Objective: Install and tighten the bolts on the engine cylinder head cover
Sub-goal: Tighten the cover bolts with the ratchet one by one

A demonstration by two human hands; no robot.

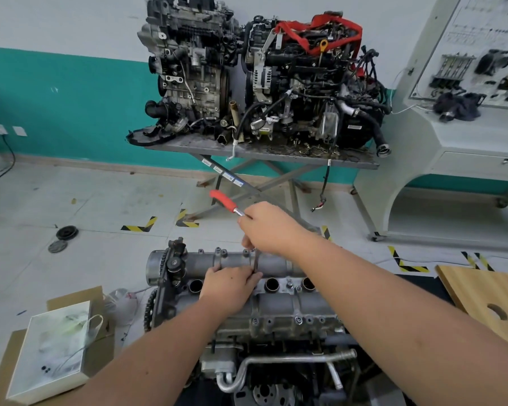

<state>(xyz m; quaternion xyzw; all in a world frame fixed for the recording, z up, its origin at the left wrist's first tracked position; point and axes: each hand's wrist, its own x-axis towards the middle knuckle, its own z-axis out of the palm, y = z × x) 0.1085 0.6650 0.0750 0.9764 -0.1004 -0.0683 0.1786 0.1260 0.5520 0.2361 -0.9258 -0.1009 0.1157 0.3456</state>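
Note:
The grey cylinder head cover (pixel 279 306) sits on the engine in front of me, with round plug holes along its middle and several bolts on its flanges. My right hand (pixel 269 227) grips the head of a ratchet wrench whose red handle (pixel 223 200) points up and left. A dark extension bar (pixel 255 262) drops from the ratchet to the cover's far side. My left hand (pixel 229 285) rests on the cover and pinches the lower end of that bar. The socket and the bolt under it are hidden by my fingers.
A paper bag (pixel 53 347) stands on cardboard at the lower left. A wooden board (pixel 487 297) with a hole lies at the right. Two engines (pixel 261 77) stand on a scissor-leg table behind, beside a white training bench (pixel 467 136). Two round parts (pixel 65 235) lie on the floor.

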